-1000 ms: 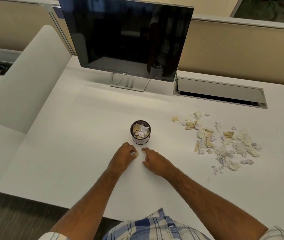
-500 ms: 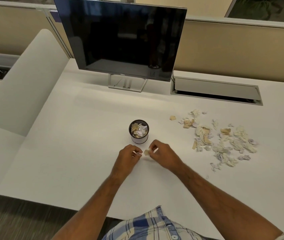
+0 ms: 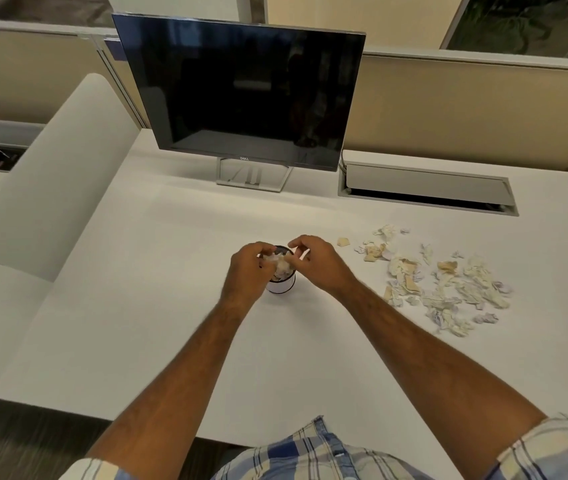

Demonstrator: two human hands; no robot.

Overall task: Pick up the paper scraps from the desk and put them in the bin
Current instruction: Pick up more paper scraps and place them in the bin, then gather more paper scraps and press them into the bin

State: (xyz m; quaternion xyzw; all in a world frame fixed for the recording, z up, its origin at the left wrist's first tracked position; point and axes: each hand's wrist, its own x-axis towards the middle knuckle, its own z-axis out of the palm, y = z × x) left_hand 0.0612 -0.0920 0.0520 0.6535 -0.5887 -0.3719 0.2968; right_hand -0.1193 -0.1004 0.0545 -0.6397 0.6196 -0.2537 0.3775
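A small round mesh bin (image 3: 281,285) stands in the middle of the white desk (image 3: 171,306), filled to the top with pale paper scraps (image 3: 283,269). Both my hands hover right over its mouth and hide most of the rim. My left hand (image 3: 247,271) is curled, its fingertips pinching a whitish scrap above the bin. My right hand (image 3: 315,260) is also curled, thumb and fingers pinched together over the bin on what looks like a small scrap. A loose pile of torn white and tan scraps (image 3: 442,287) lies on the desk to the right.
A dark monitor (image 3: 241,95) on a stand sits behind the bin. A cable tray with its lid raised (image 3: 424,188) is at the back right. A white rounded divider (image 3: 50,174) borders the desk's left side. Beige partitions close the back.
Both hands have lifted off the desk in front of the bin and moved forward, and are now over its mouth with the scraps picked up there.
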